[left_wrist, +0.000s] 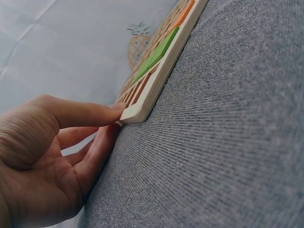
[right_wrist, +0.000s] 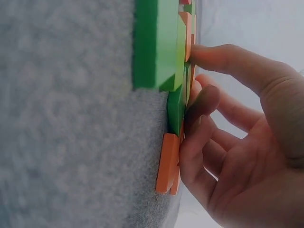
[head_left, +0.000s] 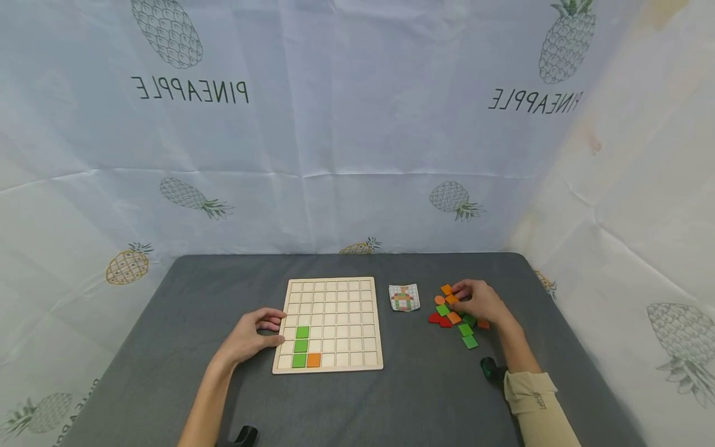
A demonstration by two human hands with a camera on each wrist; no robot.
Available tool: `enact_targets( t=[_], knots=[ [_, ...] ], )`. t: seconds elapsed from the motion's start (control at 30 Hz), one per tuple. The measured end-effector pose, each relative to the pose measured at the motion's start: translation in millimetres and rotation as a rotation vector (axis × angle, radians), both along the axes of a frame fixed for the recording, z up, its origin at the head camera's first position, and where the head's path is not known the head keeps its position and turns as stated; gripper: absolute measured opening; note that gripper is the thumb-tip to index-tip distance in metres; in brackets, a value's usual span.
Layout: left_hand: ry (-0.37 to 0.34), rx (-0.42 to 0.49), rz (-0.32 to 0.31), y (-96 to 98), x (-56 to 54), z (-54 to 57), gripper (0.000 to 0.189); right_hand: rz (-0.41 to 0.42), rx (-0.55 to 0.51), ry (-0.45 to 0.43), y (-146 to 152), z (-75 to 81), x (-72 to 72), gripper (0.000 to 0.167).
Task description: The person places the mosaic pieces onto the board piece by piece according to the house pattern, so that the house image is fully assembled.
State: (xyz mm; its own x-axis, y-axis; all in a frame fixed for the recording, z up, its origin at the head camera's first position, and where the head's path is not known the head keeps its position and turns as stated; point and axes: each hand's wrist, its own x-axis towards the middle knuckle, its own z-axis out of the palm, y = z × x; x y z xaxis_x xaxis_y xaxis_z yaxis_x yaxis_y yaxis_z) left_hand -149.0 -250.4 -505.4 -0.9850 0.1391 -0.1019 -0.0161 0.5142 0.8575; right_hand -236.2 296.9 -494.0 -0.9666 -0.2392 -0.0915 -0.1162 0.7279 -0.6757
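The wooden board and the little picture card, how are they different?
The wooden board is much bigger than the picture card. The left hand grips the board; no hand touches the card. The board bears green tiles and an orange tile; the card has a coloured picture. Both lie on the grey table and show green and orange.

Beige right sleeve [head_left: 539,406], dark lettering [head_left: 539,400]; black wrist cameras [head_left: 491,369]; bare hands [head_left: 254,335].

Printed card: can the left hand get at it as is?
Probably yes, reaching over: the board lies between the left hand and the printed card, but nothing covers the card.
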Motion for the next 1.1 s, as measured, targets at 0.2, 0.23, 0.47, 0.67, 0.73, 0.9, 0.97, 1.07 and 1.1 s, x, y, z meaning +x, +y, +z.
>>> enact_targets(
  t=[0.2, 0.23, 0.47, 0.67, 0.73, 0.9, 0.97, 1.07, 1.1],
  knots=[
    [-0.005, -0.014, 0.012, 2.2, -0.8, 0.1, 0.057, 0.012, -0.053, 0.016, -1.0, 0.0, 1.6, 0.04],
    [-0.003, -0.017, 0.014, 2.6, -1.1, 0.5, 0.057, 0.014, -0.061, 0.023, -2.1, 0.4, 2.1, 0.04],
    [-0.004, -0.023, 0.018, 3.0, -1.3, 1.2, 0.057, 0.039, -0.1, 0.061, -16.7, 7.6, 6.7, 0.039],
    [0.014, -0.018, 0.007, 1.6, -1.6, 0.7, 0.058, 0.107, -0.134, 0.092, -34.5, 17.8, 12.7, 0.039],
    [0.015, -0.017, 0.005, 1.4, -1.0, 0.4, 0.058, 0.117, -0.158, 0.094, -41.1, 20.3, 14.5, 0.038],
    [0.011, -0.02, 0.004, 1.5, 0.2, 0.2, 0.057, 0.145, -0.216, 0.066, -55.9, 24.5, 17.9, 0.037],
    [0.009, -0.022, 0.008, 1.8, 0.3, 0.1, 0.057, 0.16, -0.221, 0.061, -62.1, 27.1, 19.9, 0.036],
    [0.007, -0.027, 0.012, 2.2, 0.2, 0.1, 0.057, 0.187, -0.221, 0.071, -72.1, 31.6, 23.4, 0.036],
    [0.006, -0.028, 0.014, 2.4, 0.1, 0.2, 0.057, 0.192, -0.22, 0.075, -75.7, 33.0, 24.4, 0.037]
  ],
)
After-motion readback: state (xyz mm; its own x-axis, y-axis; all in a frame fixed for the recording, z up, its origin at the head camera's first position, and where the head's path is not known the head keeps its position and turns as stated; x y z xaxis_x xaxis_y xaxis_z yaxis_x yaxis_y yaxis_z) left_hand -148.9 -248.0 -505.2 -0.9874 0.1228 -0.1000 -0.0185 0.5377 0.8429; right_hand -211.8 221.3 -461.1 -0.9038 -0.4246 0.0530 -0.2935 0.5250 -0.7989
